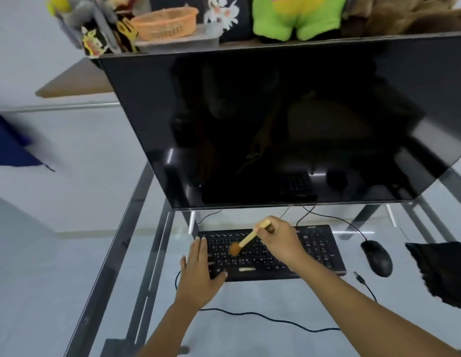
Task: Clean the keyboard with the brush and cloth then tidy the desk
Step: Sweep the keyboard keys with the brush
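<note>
Where the glass desk [250, 305] lay nearest the camera, a dark cable [262, 316] snaked across it between the person's two forearms. The left hand [198, 271] lay flat, fingers straight and close together, pressing on the left end of the black keyboard [317, 251]. The right hand [283, 240] was curled round the pale wooden handle of a brush [246, 240], pinching it near its top end — the brown bristles touched the keys in the left-middle part of the board. To the right, just beside the keyboard, sat a black mouse [377, 257], and farther right a crumpled black cloth [443, 269] lay near the desk's edge, well apart from both hands. Behind the keyboard a large dark monitor [275, 124] stood, tilted — above it a shelf carried an orange basket [165, 23] and a green plush toy [296, 16].
</note>
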